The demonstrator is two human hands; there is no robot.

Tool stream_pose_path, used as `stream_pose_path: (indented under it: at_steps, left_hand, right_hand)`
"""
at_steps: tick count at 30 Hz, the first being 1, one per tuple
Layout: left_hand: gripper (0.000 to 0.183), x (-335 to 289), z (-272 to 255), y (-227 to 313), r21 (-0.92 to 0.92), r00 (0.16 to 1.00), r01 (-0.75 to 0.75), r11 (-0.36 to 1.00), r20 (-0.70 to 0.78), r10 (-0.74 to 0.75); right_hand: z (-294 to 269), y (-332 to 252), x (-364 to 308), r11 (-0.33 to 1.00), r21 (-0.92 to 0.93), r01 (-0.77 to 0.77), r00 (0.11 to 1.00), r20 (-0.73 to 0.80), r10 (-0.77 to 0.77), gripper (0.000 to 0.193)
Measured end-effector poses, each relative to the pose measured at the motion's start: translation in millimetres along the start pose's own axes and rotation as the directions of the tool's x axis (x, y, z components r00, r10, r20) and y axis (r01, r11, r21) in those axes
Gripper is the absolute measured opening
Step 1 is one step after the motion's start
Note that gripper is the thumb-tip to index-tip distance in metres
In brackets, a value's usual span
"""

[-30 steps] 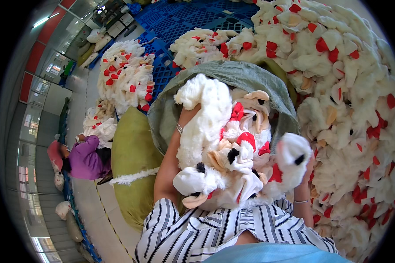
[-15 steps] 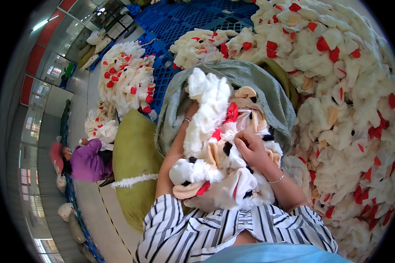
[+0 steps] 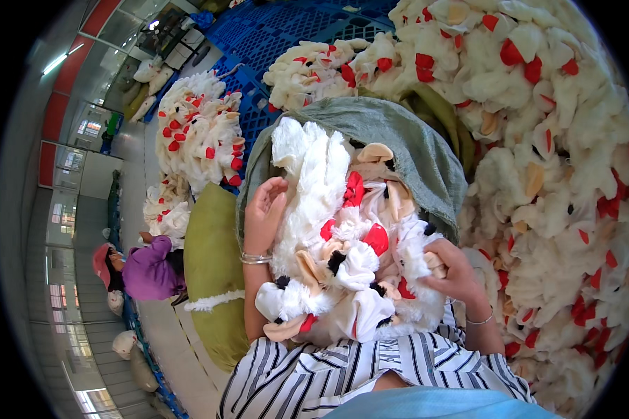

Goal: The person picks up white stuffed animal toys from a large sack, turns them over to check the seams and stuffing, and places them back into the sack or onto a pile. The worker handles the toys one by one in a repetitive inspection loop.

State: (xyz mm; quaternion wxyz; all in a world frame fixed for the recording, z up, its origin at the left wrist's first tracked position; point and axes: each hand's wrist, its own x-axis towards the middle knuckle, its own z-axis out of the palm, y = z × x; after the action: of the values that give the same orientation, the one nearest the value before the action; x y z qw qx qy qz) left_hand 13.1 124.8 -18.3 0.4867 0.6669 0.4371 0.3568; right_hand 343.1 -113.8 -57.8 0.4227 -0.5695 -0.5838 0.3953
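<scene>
White plush pieces (image 3: 307,167) hide the bottom of the grey-green sack (image 3: 426,153). Right of the sack, a large heap (image 3: 552,174) runs past the view's rim; below it, blue cloth (image 3: 433,405) is cut off.

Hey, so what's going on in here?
A person has a bundle of white plush pieces at a grey-green sack's open mouth. Their left hand is open beside the bundle; their right hand touches its right side. A larger heap of plush lies on the right; a co-worker in purple is at left.
</scene>
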Motion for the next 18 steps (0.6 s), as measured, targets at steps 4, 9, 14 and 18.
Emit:
stream_pose_path:
  at_steps: [4, 9, 14, 18]
  left_hand:
    - [0.033, -15.0, 25.3, 29.6, 0.130, 0.989, -0.030, 0.991, 0.149, 0.011]
    - [0.044, -10.9, 85.8, 21.2, 0.471, 0.863, -0.446, 0.761, 0.453, 0.224]
    - [0.045, -8.2, 86.5, 19.7, 0.487, 0.843, -0.495, 0.720, 0.472, 0.260]
    - [0.044, -19.4, 100.0, 38.4, 0.326, 0.677, -0.654, 0.683, 0.655, 0.335]
  right_hand:
    - [-3.4, 23.5, 1.4, 0.963, 0.193, -0.186, 0.972, -0.108, 0.209, 0.026]
    - [-5.1, 24.7, 6.4, 0.914, 0.395, -0.096, 0.957, -0.215, 0.194, 0.011]
    - [-53.4, -16.2, 40.1, 0.696, 0.584, 0.417, 0.735, -0.667, 0.120, 0.030]
    - [-86.8, -92.4, 73.8, 0.901, -0.373, 0.222, 0.208, -0.885, -0.418, 0.033]
